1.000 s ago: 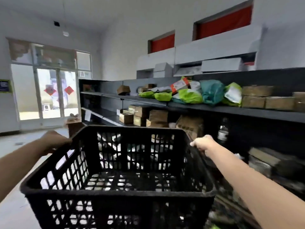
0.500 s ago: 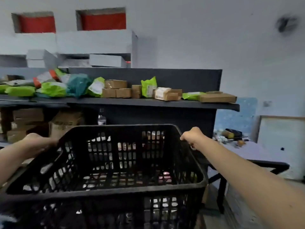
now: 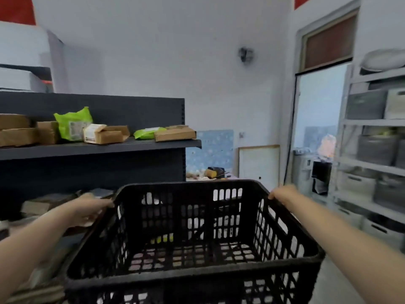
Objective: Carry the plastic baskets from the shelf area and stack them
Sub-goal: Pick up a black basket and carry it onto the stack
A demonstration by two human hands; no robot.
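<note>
- Plainly, from the head view, the black plastic basket [image 3: 192,233] is held out in front of the person, filling the 6 o'clock half of the frame, mouth up.
- Left hand [image 3: 92,208] curls over the 9 o'clock rim; right hand [image 3: 282,194] clenches the 3 o'clock rim.
- Empty and latticed, it looks light and stiff; opposite rims seem the sound hold.
- Its long axis appears to run from the person toward 12 o'clock.
- Dark shelf [image 3: 98,148] sits at 10 o'clock.
</note>
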